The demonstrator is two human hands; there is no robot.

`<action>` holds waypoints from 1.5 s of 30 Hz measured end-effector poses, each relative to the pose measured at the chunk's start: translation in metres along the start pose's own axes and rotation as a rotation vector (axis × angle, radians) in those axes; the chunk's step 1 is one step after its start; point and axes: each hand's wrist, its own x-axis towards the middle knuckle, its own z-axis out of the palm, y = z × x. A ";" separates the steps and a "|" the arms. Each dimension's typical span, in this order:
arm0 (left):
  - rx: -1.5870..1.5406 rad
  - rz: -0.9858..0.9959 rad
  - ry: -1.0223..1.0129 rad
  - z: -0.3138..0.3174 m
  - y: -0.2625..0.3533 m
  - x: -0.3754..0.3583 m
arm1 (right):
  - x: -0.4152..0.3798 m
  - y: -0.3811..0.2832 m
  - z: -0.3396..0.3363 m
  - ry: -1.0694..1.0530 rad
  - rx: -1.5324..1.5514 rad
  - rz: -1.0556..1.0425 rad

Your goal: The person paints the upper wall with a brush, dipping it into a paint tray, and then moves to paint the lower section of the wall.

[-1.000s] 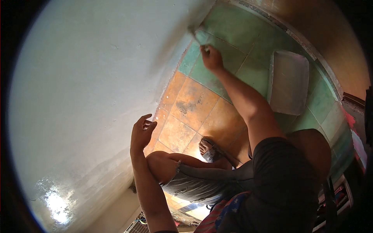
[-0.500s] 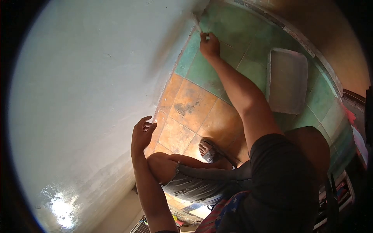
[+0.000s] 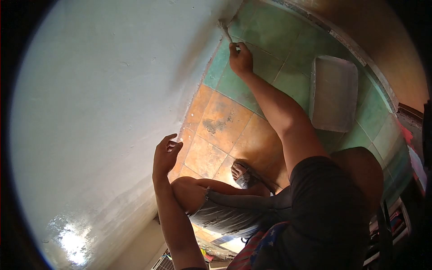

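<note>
My right hand [image 3: 241, 57] grips the pale handle of a slim tool that looks like a paintbrush [image 3: 225, 32]. Its head meets the lower part of the whitish wall [image 3: 117, 90], close to where wall and floor join. Bristle detail is too small to make out. My left hand [image 3: 167, 155] hangs beside the wall above my knee, fingers loosely bent and apart, with nothing in it.
A shallow, pale rectangular tray [image 3: 334, 94] lies on the green tiles [image 3: 270, 27] to the right. Orange tiles [image 3: 220, 121] with a dark smudge stretch before my sandalled foot [image 3: 243, 174]. A curved-looking ledge [image 3: 346, 45] bounds the floor at upper right.
My right hand has shifted slightly down and left in view, and the brush head sits a little lower on the wall. The left hand has hardly moved.
</note>
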 end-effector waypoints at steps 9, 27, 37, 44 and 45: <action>0.008 0.001 -0.001 0.002 0.013 0.004 | -0.137 0.020 -0.008 -0.417 -0.113 -0.018; -0.023 0.034 0.007 -0.001 0.010 -0.003 | -0.132 -0.012 0.023 -0.294 0.044 0.261; -0.033 0.003 0.034 -0.005 0.002 -0.016 | -0.044 -0.021 0.024 0.036 0.062 0.294; -0.008 0.006 0.020 -0.001 0.012 -0.009 | -0.115 -0.033 0.033 -0.161 -0.008 0.415; -0.006 0.007 0.022 -0.001 0.015 -0.008 | -0.127 -0.032 0.028 -0.207 0.010 0.397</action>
